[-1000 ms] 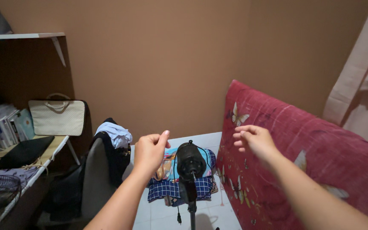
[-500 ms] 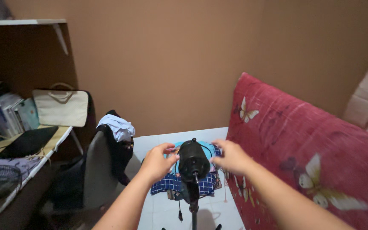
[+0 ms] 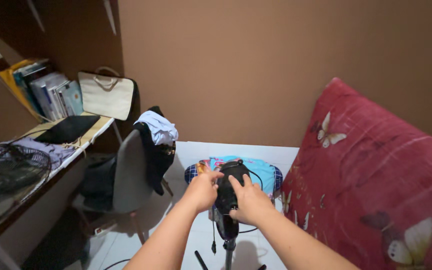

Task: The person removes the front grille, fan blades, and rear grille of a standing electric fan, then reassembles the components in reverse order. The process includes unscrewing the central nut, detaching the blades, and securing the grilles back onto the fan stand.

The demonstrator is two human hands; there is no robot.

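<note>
Above the white floor (image 3: 196,150), beside the red mattress (image 3: 376,170), we are gripping the black fan motor head (image 3: 228,187) on its upright stand: our left hand (image 3: 202,190) is curling round its left flank, our right hand (image 3: 248,200) is spreading fingers over its right, both touching.

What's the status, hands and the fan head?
Left hand and right hand both gripping black fan motor head atop its stand. Wire fan guard lies apart on desk. Grey chair close at left, not touching.
</note>
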